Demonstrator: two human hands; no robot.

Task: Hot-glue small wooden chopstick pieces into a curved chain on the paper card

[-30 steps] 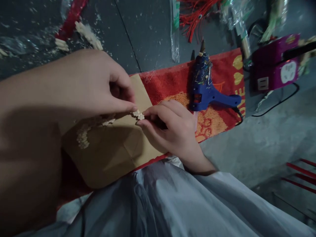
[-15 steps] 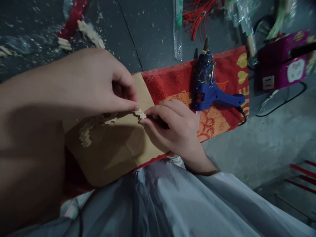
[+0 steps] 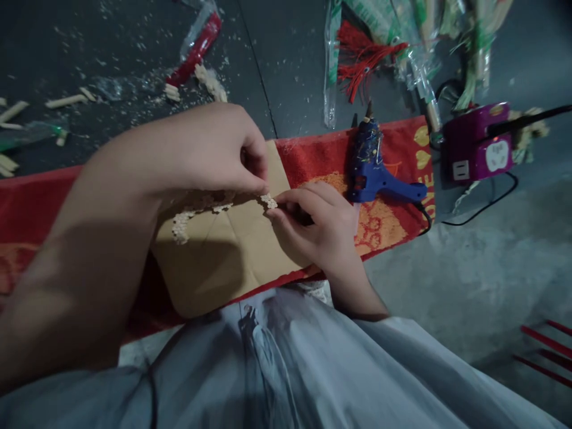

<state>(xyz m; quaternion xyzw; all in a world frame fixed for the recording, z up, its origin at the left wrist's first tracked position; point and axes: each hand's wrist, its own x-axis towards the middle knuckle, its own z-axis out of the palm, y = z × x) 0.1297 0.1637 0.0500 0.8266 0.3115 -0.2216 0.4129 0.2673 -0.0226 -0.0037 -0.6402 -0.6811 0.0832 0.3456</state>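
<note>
The fingers of the left hand [image 3: 214, 149] are narrow, pinching the upper end of a small white cluster [image 3: 269, 201]; the right hand [image 3: 319, 223] grips its other end between thumb and forefinger. The cluster sits over the brown card [image 3: 259, 238], near its far edge. Around it as the centre of the dial, a knobbly white strip [image 3: 181, 227] curves on the card between 8 and 9 o'clock; whether it joins the cluster cannot be told, as the left hand hides part of it

Under the card lies a red towel [image 3: 308, 155]. At 3 o'clock its yellow letters [image 3: 429, 202] read "OVE", with two yellow hearts [image 3: 422, 148] just above. The blue glue gun [image 3: 369, 164] lies on it at 2 o'clock. Past it, between 2 and 3, the purple box [image 3: 478, 143] bears a white sticker [image 3: 496, 156] too small to read. Red tassels [image 3: 364, 59] lie at 1 o'clock, a red packet [image 3: 195, 50] at 11
</note>
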